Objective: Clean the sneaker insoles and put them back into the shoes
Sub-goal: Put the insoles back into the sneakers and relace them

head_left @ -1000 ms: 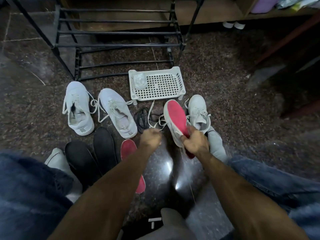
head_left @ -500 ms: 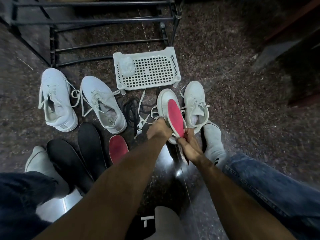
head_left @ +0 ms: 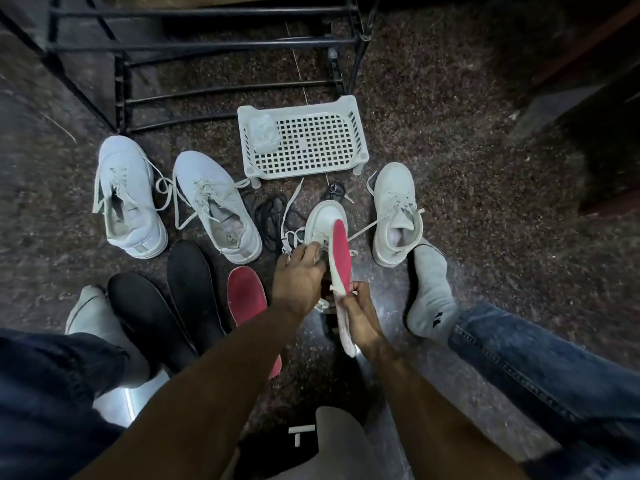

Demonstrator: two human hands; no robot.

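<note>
Head view — right hand (head_left: 358, 320) feeds red insole (head_left: 340, 254) into sneaker (head_left: 323, 220) gripped by left hand (head_left: 298, 275); three insoles (head_left: 188, 289) left out.

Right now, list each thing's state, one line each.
Held insole: red side up, toe at shoe.
Held shoe: unlaced.
Right hand: grips held insole.
Left hand: grips held shoe.
Red insole: on floor.
Black insoles: on floor.
Basket: upside down.

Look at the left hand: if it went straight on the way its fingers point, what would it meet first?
The left hand already grips the white sneaker at its laces, so that shoe comes first. Beyond its toe probably lies the white perforated tray, though depth is unclear.
</note>
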